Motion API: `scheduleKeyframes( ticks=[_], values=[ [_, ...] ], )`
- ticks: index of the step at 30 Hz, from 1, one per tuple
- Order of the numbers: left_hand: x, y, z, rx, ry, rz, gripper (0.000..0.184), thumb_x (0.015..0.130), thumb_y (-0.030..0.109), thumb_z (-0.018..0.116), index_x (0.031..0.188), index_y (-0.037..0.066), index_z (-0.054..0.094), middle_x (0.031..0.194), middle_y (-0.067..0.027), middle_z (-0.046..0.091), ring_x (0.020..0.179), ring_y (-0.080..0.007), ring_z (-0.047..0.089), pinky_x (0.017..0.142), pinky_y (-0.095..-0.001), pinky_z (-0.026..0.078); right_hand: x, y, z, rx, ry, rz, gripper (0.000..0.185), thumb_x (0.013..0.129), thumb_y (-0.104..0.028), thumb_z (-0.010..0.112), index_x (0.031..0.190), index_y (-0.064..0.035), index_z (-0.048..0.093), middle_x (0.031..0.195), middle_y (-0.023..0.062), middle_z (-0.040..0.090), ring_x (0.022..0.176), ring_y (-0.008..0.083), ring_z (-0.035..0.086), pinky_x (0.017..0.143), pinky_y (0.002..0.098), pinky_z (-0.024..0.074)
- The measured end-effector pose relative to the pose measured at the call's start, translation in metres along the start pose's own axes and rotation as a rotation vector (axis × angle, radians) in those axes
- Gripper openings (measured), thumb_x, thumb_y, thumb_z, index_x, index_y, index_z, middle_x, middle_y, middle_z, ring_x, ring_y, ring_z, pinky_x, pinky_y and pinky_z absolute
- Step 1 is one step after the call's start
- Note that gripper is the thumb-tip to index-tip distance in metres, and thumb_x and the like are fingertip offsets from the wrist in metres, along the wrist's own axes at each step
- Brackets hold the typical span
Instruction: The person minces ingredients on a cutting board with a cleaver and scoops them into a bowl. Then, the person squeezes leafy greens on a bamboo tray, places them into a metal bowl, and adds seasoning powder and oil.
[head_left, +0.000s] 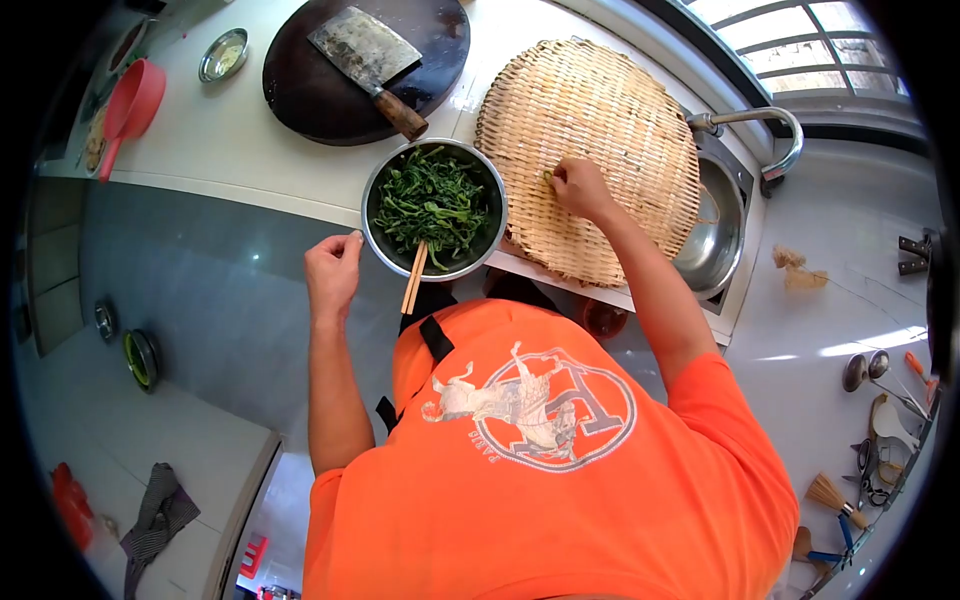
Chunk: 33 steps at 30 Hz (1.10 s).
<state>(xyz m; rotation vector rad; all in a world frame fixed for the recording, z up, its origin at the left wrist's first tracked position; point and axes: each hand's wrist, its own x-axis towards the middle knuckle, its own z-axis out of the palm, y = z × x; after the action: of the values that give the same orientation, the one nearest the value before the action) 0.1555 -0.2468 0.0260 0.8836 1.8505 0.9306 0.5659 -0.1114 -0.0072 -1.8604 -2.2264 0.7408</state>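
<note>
A metal bowl [497, 170] of cooked dark green leaves [430, 200] stands at the counter's front edge, with wooden chopsticks [414, 278] leaning out over its near rim. My left hand [334, 272] is beside the bowl's left rim, its thumb and fingers pinched together; whether it touches the rim or holds anything is not clear. Over the round woven bamboo tray [610, 120], my right hand [583, 188] pinches a small green piece [548, 176] between its fingertips.
A cleaver [365, 50] lies on a round dark chopping board [290, 90] behind the bowl. The tray partly covers a steel sink [715, 235] with a faucet [780, 118]. At the left are a small metal bowl [223, 56] and a red ladle [134, 100].
</note>
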Motion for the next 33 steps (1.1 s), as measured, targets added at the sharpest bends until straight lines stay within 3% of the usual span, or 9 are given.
scheduleKeyframes(
  ticks=[6,9,12,15,19,22,25,28,33],
  values=[
    [0.0,0.009,0.003,0.03,-0.006,0.001,0.03,0.094,0.021,0.072,0.088,-0.009,0.073,0.072,-0.0042,0.068,0.065,-0.0085,0.055,0.06,-0.0284,0.046,0.012,-0.012,0.007,-0.363,-0.132,-0.143,0.009,0.074,-0.002,0.06,0.074,0.0037,0.068,0.084,0.0281,0.07,0.081,0.0445,0.07,0.072,0.0487,0.0577],
    [0.001,0.009,0.003,0.028,0.001,0.01,0.03,0.093,0.021,0.072,0.089,-0.01,0.073,0.072,-0.0051,0.069,0.066,-0.009,0.056,0.062,-0.0288,0.047,0.017,-0.022,-0.002,-0.418,-0.228,-0.08,0.009,0.072,-0.002,0.062,0.073,0.0037,0.068,0.084,0.0275,0.07,0.081,0.044,0.07,0.07,0.0482,0.0584],
    [0.0,0.008,0.0,0.018,0.004,0.002,0.031,0.093,0.02,0.072,0.09,-0.01,0.073,0.072,-0.0056,0.069,0.067,-0.0092,0.056,0.063,-0.029,0.047,0.021,-0.013,-0.006,-0.365,-0.238,-0.08,0.011,0.078,-0.003,0.056,0.08,0.0035,0.064,0.082,0.0272,0.068,0.075,0.0439,0.067,0.07,0.0489,0.055],
    [0.0,0.011,-0.004,0.031,0.009,-0.006,0.03,0.093,0.02,0.072,0.09,-0.01,0.073,0.073,-0.0056,0.069,0.067,-0.0093,0.056,0.063,-0.0291,0.047,0.018,-0.012,-0.014,-0.183,-0.124,0.004,0.013,0.082,-0.01,0.062,0.085,0.0029,0.066,0.084,0.0246,0.07,0.08,0.0411,0.068,0.072,0.0468,0.0557],
    [0.003,0.001,-0.007,-0.008,0.025,-0.005,0.03,0.093,0.02,0.072,0.089,-0.01,0.073,0.072,-0.0054,0.069,0.066,-0.0094,0.056,0.062,-0.0292,0.047,0.005,-0.04,-0.04,0.109,-0.028,0.008,0.016,0.089,-0.013,0.056,0.087,0.0018,0.063,0.083,0.0238,0.069,0.079,0.043,0.066,0.074,0.0495,0.0538],
    [0.003,0.004,-0.008,0.0,0.033,-0.013,0.03,0.093,0.02,0.072,0.089,-0.009,0.073,0.072,-0.0049,0.068,0.066,-0.0091,0.056,0.061,-0.0286,0.047,0.009,-0.019,-0.03,-0.184,0.03,-0.152,0.018,0.089,-0.013,0.056,0.085,0.0028,0.064,0.085,0.026,0.069,0.082,0.0436,0.067,0.076,0.0517,0.0541],
    [0.005,0.003,-0.008,0.006,0.031,-0.002,0.03,0.092,0.021,0.072,0.089,-0.009,0.073,0.071,-0.0043,0.068,0.065,-0.0087,0.056,0.061,-0.0281,0.046,0.01,0.0,-0.016,-0.291,-0.121,-0.041,0.023,0.09,-0.018,0.063,0.085,0.0047,0.065,0.084,0.0279,0.068,0.085,0.0463,0.065,0.078,0.0521,0.0525],
    [0.003,0.005,-0.011,0.012,0.033,-0.008,0.031,0.092,0.021,0.073,0.089,-0.009,0.073,0.07,-0.0039,0.068,0.065,-0.0087,0.056,0.06,-0.0281,0.046,0.012,0.005,-0.004,-0.314,-0.182,-0.027,0.023,0.089,-0.017,0.061,0.086,0.0051,0.066,0.086,0.0292,0.068,0.087,0.0471,0.065,0.08,0.0533,0.0526],
    [0.006,0.0,-0.011,0.014,0.037,0.003,0.03,0.092,0.021,0.073,0.088,-0.008,0.073,0.071,-0.0041,0.068,0.065,-0.0085,0.056,0.061,-0.0281,0.047,0.011,-0.004,-0.004,-0.339,-0.167,-0.096,0.013,0.075,-0.004,0.058,0.073,0.0059,0.066,0.082,0.0309,0.068,0.077,0.0469,0.067,0.071,0.0522,0.0562]
  ],
)
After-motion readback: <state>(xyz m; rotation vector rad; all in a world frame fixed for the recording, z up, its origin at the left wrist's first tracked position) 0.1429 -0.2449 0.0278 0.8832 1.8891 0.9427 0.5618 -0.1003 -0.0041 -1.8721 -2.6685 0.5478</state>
